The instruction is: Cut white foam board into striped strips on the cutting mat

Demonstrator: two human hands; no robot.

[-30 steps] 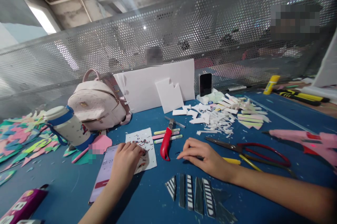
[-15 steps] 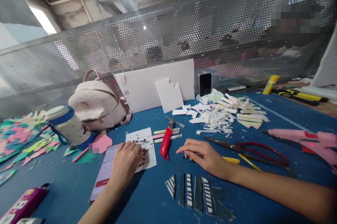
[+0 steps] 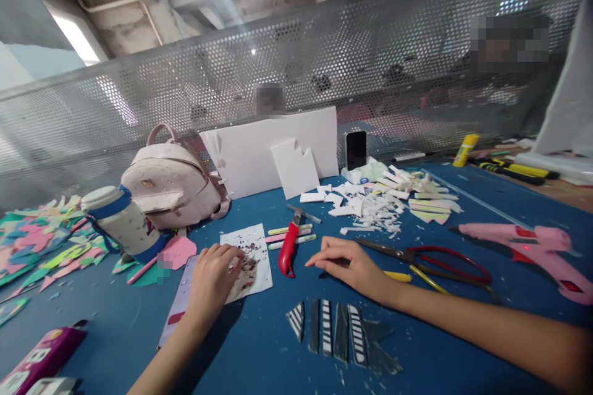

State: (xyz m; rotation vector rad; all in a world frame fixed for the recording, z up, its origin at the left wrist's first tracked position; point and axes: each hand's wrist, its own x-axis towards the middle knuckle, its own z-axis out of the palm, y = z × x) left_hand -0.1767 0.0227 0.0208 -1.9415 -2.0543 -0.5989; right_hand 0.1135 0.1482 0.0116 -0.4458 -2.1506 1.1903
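Observation:
My left hand (image 3: pixel 215 274) hangs over a phone (image 3: pixel 178 308) and the near left edge of a white paper sheet (image 3: pixel 260 259) strewn with small shiny dark bits. Its thumb and index finger curl together in a pinch; anything between them is too small to make out. Fingers bent and close together, my right hand (image 3: pixel 347 264) rests on the blue table. A thin dark tip shows beneath its fingers, and a yellow stick (image 3: pixel 397 276) emerges behind the hand; whether these are one thing is hidden. Between the hands lies a red-handled knife (image 3: pixel 288 251).
Black-and-white striped pieces (image 3: pixel 327 328) lie in front. Right are red-handled scissors (image 3: pixel 445 259) and a pink glue gun (image 3: pixel 523 237). White scraps (image 3: pixel 370 209), a standing phone (image 3: pixel 356 149) and white boards (image 3: pixel 259 157) are behind. Left are a bottle (image 3: pixel 123 222), a backpack (image 3: pixel 171 185) and coloured cutouts (image 3: pixel 41 234).
My left hand has drawn back slightly to the left from the paper, and its thumb and index finger now form a ring. The right hand has barely moved. The view has shifted slightly.

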